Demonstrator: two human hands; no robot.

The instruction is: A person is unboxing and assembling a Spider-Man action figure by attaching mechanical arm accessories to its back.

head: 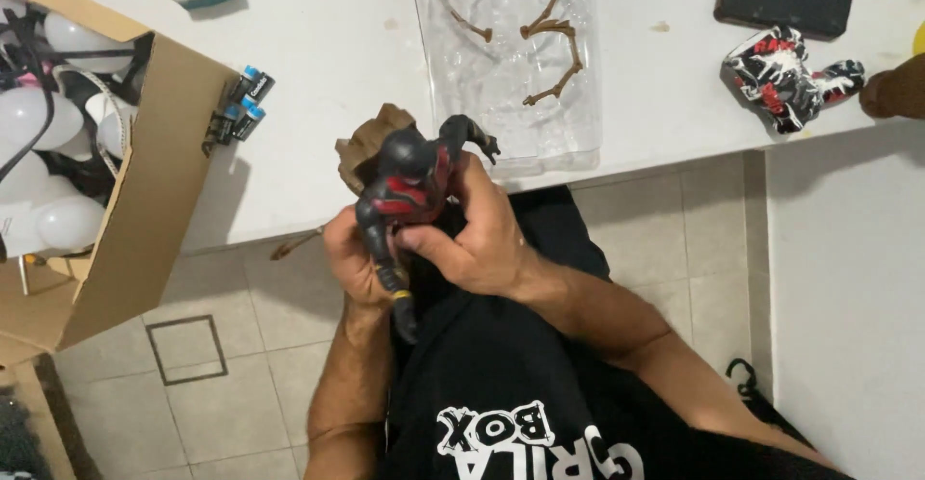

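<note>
A single head-worn camera looks steeply down, close over the hands (424, 239). It faces the white tabletop (328, 66) edge and the tiled floor (241, 374) below, apparently from a seated person.

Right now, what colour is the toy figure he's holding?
Black with red markings: the figure, seen in the head view.

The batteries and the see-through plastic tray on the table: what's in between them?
Mostly bare white table. Between the batteries and the clear tray, the head view shows only the top of the brown base of the black-and-red figure held by both hands.
</note>
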